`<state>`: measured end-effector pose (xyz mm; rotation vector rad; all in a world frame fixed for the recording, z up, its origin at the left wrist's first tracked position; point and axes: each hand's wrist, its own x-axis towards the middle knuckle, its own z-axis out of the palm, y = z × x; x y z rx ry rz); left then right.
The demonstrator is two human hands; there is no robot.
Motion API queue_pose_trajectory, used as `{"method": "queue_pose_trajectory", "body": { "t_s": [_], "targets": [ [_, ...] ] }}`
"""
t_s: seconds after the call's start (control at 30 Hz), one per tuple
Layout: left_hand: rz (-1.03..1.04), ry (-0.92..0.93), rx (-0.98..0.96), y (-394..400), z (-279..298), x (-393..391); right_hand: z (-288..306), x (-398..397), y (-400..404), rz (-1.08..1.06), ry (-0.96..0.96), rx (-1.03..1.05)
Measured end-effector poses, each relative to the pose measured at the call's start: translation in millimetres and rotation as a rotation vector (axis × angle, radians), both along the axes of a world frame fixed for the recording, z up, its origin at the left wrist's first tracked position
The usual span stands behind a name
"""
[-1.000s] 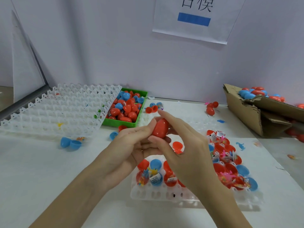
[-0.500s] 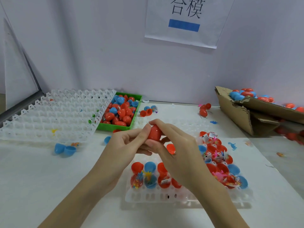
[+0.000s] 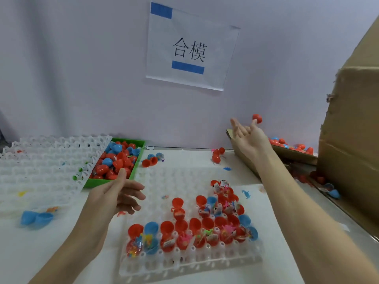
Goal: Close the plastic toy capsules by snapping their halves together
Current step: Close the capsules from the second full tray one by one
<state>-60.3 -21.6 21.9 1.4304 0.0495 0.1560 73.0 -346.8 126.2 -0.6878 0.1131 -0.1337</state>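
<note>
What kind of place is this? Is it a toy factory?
Probably a toy-packing workbench. White sorting trays hold open capsules with small toys, a green bin holds loose halves, and a cardboard box holds closed ones.

The right hand [image 3: 249, 134] reaches out palm-up with fingers spread, a closed red capsule [image 3: 257, 118] just off its fingertips. The left hand [image 3: 121, 194] hovers loosely curled and empty, beside the white tray [image 3: 190, 261] of open capsules.
</note>
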Motion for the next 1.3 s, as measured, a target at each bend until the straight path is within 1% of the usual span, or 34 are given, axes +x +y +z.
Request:
{"method": "queue_pose_trajectory", "body": {
  "t_s": [0.03, 0.1, 0.17, 0.2, 0.23, 0.27, 0.3, 0.37, 0.43, 0.53, 0.63, 0.7, 0.77, 0.9, 0.97, 1.03, 1.13, 1.2, 1.3],
  "targets": [
    [-0.005, 0.003, 0.0, 0, 0, 1, -6, 2, -3, -0.011, 0.036, -0.258],
    [-0.006, 0.01, -0.002, 1, 0, 2, -26, 1, -3, -0.016, 0.045, -0.901],
    [-0.011, 0.004, 0.002, 1, -1, 1, -46, -2, 1, -0.033, -0.029, -1.502],
    [-0.017, 0.0, 0.008, 1, -2, 1, -53, -5, 4, 0.007, -0.082, -1.735],
    [-0.025, -0.003, 0.014, 0, -2, 1, -59, -7, 8, 0.088, -0.125, -1.912],
    [-0.03, -0.006, 0.019, -1, -3, 1, -63, -8, 13, 0.182, -0.146, -2.029],
    [-0.034, -0.008, 0.02, -1, -2, 0, -66, -9, 16, 0.261, -0.139, -2.107],
    [-0.038, -0.013, 0.018, -2, -2, -1, -69, -9, 19, 0.343, -0.08, -2.207],
    [-0.041, -0.013, 0.012, -1, -2, -1, -70, -9, 18, 0.367, -0.043, -2.26],
    [-0.052, -0.012, 0.022, 0, -2, 0, -71, -8, 20, 0.367, -0.042, -2.314],
    [-0.073, -0.003, 0.053, -2, -3, -1, -65, -8, 19, 0.325, -0.019, -2.342],
    [-0.084, -0.029, 0.118, -3, -4, -2, -53, -7, 17, 0.26, -0.052, -2.337],
    [-0.112, -0.083, 0.196, -5, -4, -5, -41, -9, 18, 0.234, -0.103, -2.264],
    [-0.257, -0.157, 0.347, -13, -8, -9, -39, -33, 48, 0.332, -0.237, -2.069],
    [-0.258, -0.206, 0.458, -18, -12, -11, -50, -48, 68, 0.369, -0.294, -1.989],
    [-0.234, -0.237, 0.52, -20, -15, -11, -62, -64, 84, 0.404, -0.32, -1.918],
    [-0.217, -0.261, 0.496, -18, -18, -9, -77, -82, 99, 0.392, -0.307, -1.837],
    [-0.204, -0.263, 0.47, -17, -18, -8, -83, -89, 105, 0.309, -0.282, -1.771],
    [-0.179, -0.246, 0.437, -16, -18, -6, -92, -98, 110, 0.165, -0.191, -1.559]
  ]
}}
